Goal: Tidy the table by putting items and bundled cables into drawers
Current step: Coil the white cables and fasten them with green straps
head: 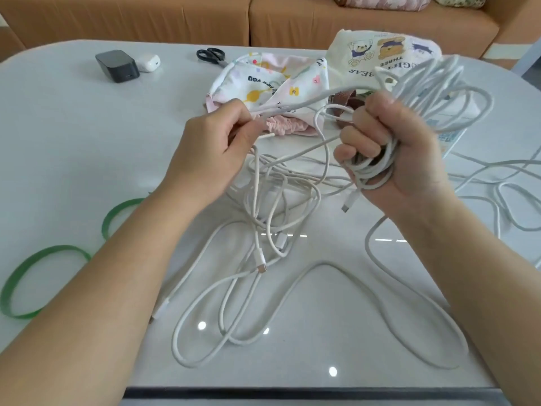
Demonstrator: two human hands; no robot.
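White cable (263, 218) lies in a loose tangle across the middle of the glossy grey bench (73, 142), its loops sprawling toward the near edge and off to my right. My right hand (395, 148) is raised above the bench. Its fingers (357, 139) are curled tight round a coiled bundle (424, 83) of the same white cable. The coils fan out above and behind the fist, and one plug end (348, 202) dangles just below it. My left hand (205, 148) is held about level with the right, a little apart from it. Its fingers (237, 112) pinch a single strand that runs across to the bundle in the right hand. More cord drops from under the left hand into the tangle on the bench.

Behind the hands sit two printed fabric pouches: a floral pouch (278, 80) with pink trim, and a bear pouch (380, 54) partly hidden by the coils. At the far left of the bench I see a black charger block (117, 65) with a white earbud case (148, 63) just beside it. Black-handled scissors (211, 55) lie a little further right. A green band (44, 281) lies flat beside my left forearm, and a second green band (117, 213) is partly covered by that arm. An orange-brown sofa (131, 19) runs along the far side of the bench.
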